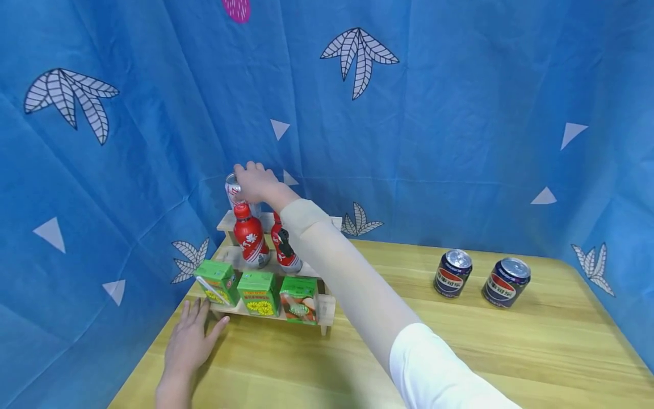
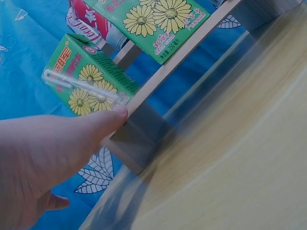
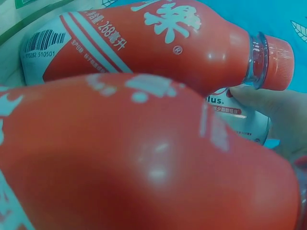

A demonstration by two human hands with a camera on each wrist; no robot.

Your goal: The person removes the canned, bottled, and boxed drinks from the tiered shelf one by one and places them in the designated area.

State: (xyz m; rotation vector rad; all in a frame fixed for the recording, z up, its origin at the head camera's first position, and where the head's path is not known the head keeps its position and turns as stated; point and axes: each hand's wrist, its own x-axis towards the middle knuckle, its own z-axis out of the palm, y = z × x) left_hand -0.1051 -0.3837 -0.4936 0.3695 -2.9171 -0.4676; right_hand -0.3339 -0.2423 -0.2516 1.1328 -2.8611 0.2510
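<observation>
From the head, a three-tiered wooden rack [image 1: 327,309] stands at the left of the wood-grained table [image 1: 536,352] and looks mostly filled; three green cartons [image 1: 259,292] line the near tier, two red bottles [image 1: 248,236] stand on the middle one, and a white can [image 1: 231,186] is at the far tier by the right hand [image 1: 259,184]; two dark cans [image 1: 452,274] stand well apart at the right, off the rack, so if they belong to the work, they seem left to do; the left hand [image 1: 189,341] lies at the rack's near left corner, fingers straight and spread, gripping nothing; behind hangs a creased blue cloth [image 1: 449,142].

From the left wrist, the thumb touches the rack's pale, square-cut edge, just beside a carton; the cartons are smooth and boxy, printed with yellow flowers, one carrying a white straw [image 2: 81,87].

From the right wrist, two glossy, round-shouldered bottles fill the foreground, one with a ribbed cap [image 3: 279,63]; beyond them the right thumb presses the can's smooth, curved side, so the hand seems to grasp it; the other fingers are hidden, and whether the can rests on the tier I cannot tell.
</observation>
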